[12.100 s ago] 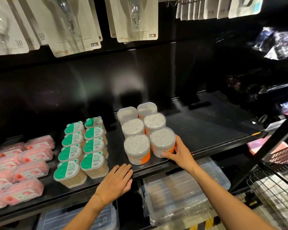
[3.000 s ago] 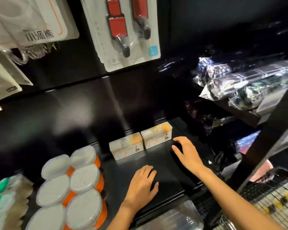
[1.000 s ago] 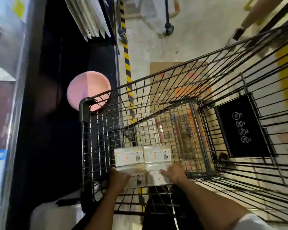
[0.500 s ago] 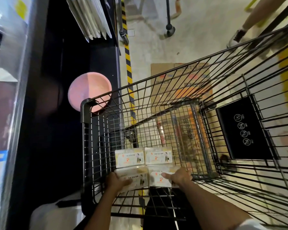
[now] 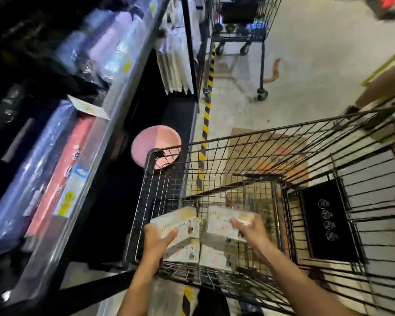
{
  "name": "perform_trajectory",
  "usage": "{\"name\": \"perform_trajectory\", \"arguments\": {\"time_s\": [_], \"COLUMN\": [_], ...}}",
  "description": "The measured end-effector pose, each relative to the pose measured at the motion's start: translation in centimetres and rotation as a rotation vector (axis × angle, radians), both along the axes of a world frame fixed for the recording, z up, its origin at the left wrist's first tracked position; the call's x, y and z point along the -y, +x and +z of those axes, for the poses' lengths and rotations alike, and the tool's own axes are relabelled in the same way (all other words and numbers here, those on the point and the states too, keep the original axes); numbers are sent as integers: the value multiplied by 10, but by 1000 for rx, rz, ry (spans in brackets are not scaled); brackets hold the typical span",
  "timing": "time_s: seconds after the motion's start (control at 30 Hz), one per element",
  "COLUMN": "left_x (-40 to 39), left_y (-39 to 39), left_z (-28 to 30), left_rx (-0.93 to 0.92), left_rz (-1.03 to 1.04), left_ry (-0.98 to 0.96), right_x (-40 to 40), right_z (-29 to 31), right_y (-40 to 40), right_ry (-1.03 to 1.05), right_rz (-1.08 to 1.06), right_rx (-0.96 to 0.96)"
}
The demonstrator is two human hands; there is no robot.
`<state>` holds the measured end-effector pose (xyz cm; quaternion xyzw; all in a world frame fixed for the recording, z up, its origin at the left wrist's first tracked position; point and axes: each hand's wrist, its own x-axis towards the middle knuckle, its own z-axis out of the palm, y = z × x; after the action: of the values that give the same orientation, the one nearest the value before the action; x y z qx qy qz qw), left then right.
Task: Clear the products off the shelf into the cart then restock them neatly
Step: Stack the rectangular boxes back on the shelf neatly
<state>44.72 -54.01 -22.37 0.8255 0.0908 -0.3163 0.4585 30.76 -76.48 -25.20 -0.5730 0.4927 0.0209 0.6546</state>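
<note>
Pale concrete floor (image 5: 310, 65) with a yellow-black hazard stripe (image 5: 206, 115) running beside dark shelving (image 5: 114, 92).

Both forearms are bare from elbow to wrist, with no sleeve showing. The left hand (image 5: 156, 240) and right hand (image 5: 252, 231) wear no gloves, rings or watch.

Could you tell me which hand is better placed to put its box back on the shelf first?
Probably the left hand: its box is lifted on the cart's shelf side; the right hand holds its box farther away.
</note>
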Motion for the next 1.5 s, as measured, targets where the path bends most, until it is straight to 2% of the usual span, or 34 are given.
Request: {"name": "perform_trajectory", "arguments": {"time_s": [0.23,0.4,0.57,0.67,0.77,0.93,1.07,1.17,1.33,1.5], "left_x": [-36,-95,-159,-210,-257,-313,-359,-386,-395,-415], "left_y": [-69,-139,-207,-233,-250,-256,-236,-216,-199,-179], "left_z": [103,152,197,213,226,231,198,158,168,164], "left_rx": [306,381,568,639,709,816,760,745,802,867], "left_rz": [154,350,537,645,732,848,910,944,990,1018], "left_ry": [-153,-298,-306,-255,-190,-137,-86,-93,-159,-50], "right_x": [26,4,-68,-127,-188,-275,-321,-344,-370,-381], "right_z": [115,190,243,271,288,301,299,297,291,285], "right_y": [-7,-5,2,3,6,14,31,43,59,73], "right_ry": [-147,-231,-147,22,88,84,50,34,-7,-19], "right_rz": [420,702,922,1012,1086,1244,1323,1337,1330,1313], "right_rx": [272,406,576,664,730,778,735,713,681,661]}}
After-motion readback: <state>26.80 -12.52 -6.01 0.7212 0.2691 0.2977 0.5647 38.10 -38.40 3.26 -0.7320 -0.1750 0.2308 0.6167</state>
